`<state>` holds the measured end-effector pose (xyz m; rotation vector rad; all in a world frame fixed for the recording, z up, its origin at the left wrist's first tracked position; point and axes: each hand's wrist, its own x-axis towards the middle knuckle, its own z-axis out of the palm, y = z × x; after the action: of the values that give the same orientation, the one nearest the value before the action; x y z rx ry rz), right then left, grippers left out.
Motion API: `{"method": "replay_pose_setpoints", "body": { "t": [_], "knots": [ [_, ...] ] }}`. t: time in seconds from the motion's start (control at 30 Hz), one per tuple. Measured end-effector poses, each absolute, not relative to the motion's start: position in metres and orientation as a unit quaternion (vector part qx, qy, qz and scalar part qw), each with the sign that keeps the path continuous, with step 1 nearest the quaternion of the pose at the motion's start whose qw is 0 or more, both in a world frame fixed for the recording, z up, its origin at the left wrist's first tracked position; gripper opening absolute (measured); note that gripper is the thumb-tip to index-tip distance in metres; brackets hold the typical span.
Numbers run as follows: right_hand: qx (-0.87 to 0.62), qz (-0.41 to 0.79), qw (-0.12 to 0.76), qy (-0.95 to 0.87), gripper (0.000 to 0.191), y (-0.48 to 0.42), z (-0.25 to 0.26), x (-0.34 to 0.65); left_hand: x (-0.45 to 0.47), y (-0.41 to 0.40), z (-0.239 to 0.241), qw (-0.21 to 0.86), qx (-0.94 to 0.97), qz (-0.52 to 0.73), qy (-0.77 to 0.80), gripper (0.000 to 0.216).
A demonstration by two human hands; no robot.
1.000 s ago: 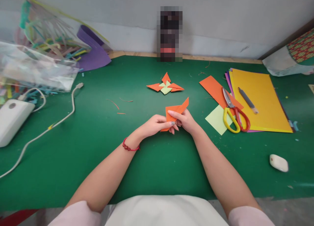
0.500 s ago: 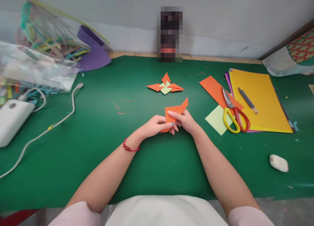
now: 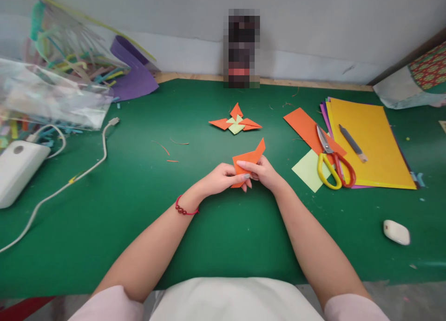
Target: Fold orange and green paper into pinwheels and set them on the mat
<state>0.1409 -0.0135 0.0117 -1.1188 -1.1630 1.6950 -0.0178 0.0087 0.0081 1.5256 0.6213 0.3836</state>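
On a green tabletop point(image 3: 104, 205), a clear plastic bag point(image 3: 45, 89) at far left holds multicolored strips point(image 3: 81, 66); nearer, left hand point(image 3: 219, 178) and right hand point(image 3: 266, 174) pinch folded orange paper point(image 3: 245, 158).

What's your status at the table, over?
Left hand, right hand: both holding folded paper. One pointed end sticks out. Scissors apart, off to the right.

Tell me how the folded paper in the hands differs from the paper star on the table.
The folded paper shows only orange; the paper star has orange points around a pale green middle. The folded paper is held by the left hand and right hand, while the paper star lies on the green table. The folded paper shows one narrow tip, the paper star three. Both show orange.
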Motion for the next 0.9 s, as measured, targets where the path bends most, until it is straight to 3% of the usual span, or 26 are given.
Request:
{"method": "replay_pose_setpoints", "body": {
  "t": [0.4,0.9],
  "knots": [
    [-0.441,0.66,0.486,-0.366,0.04,-0.0103,0.0082,0.1414,-0.0166,0.0069,0.0156,0.711,0.615,0.176,0.294,0.033],
    [-0.436,0.637,0.534,-0.346,0.046,-0.0084,0.0087,0.1389,-0.0123,0.0047,0.0106,0.704,0.593,0.252,0.299,0.058]
  ]
}}
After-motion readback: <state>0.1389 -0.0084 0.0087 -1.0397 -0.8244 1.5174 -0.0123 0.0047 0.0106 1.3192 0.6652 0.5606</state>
